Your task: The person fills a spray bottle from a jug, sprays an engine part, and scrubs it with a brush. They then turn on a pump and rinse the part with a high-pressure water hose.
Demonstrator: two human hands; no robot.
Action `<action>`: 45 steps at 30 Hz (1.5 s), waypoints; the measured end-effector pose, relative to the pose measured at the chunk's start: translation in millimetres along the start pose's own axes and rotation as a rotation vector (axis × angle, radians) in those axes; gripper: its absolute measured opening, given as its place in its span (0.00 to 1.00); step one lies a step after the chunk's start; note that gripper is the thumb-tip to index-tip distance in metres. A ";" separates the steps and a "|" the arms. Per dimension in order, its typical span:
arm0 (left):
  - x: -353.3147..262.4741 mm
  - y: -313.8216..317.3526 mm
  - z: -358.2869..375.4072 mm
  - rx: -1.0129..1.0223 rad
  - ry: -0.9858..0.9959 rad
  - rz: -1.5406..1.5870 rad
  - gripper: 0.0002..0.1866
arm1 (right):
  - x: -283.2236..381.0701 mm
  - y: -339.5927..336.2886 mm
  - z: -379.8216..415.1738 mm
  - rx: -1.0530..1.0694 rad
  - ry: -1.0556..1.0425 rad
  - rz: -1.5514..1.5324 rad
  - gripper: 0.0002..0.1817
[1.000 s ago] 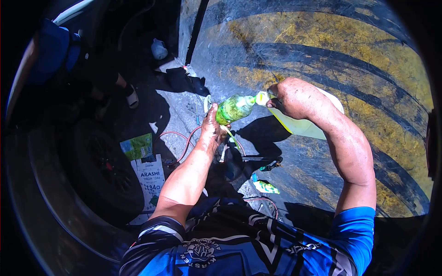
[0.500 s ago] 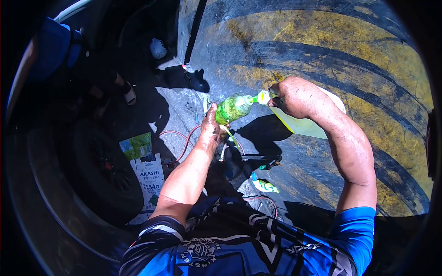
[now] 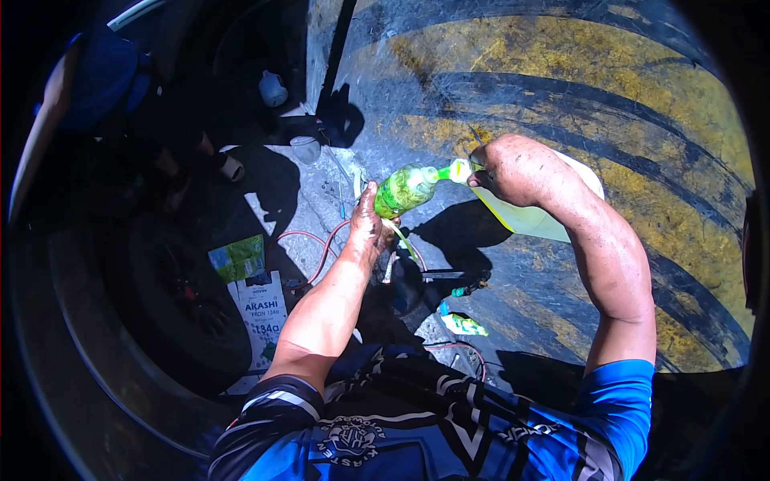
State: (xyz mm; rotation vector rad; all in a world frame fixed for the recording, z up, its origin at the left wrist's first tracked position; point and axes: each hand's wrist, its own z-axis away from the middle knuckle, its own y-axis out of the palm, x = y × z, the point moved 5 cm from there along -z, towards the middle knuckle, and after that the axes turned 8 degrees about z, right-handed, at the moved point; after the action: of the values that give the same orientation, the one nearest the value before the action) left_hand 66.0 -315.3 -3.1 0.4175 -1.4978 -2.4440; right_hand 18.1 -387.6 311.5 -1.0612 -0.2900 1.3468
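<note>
My left hand (image 3: pixel 370 223) is wrapped round a clear plastic bottle (image 3: pixel 405 189) with green liquid in it, tilted so its mouth points right. At that mouth, green liquid streams from the white neck of a large translucent jug (image 3: pixel 529 218). My right hand (image 3: pixel 499 172) grips the jug at its neck end; some of its fingers are hidden behind the hand. The jug lies tilted under my right forearm and holds yellow-green liquid.
Another person (image 3: pixel 100 88) in blue is at the upper left. Below are a wheel (image 3: pixel 188 297), a green packet (image 3: pixel 241 258) and an Akashi box (image 3: pixel 261 317). A red hose (image 3: pixel 327 248), a clear container (image 3: pixel 305 149) and a bluish jug (image 3: pixel 273 89) lie on the ground.
The other person's arm and body have shifted, and their shadow has moved off the ground, where a clear container now shows. My hands have hardly moved.
</note>
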 end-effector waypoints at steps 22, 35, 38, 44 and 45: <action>8.9 -8.7 -1.4 0.003 -0.038 -0.014 0.27 | 2.5 2.6 4.0 0.018 0.028 0.018 0.18; 1.4 -12.8 1.9 0.006 -0.033 0.005 0.26 | 2.2 13.9 -9.3 -0.063 -0.039 0.011 0.14; -0.2 -13.0 0.8 -0.004 -0.032 0.012 0.25 | 2.8 15.3 -12.3 -0.069 -0.048 0.010 0.14; -3.3 -19.1 -3.5 -0.005 -0.027 0.037 0.25 | 13.3 8.5 -16.9 0.024 0.011 0.016 0.18; -3.8 -20.7 -4.5 -0.002 -0.027 0.034 0.25 | 13.7 8.9 -19.0 0.029 0.009 0.024 0.18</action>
State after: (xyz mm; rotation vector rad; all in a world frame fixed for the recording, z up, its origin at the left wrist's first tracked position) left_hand 69.9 -308.5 -23.1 0.3567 -1.5000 -2.4341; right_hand 29.6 -385.3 289.5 -1.0492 -0.2506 1.3635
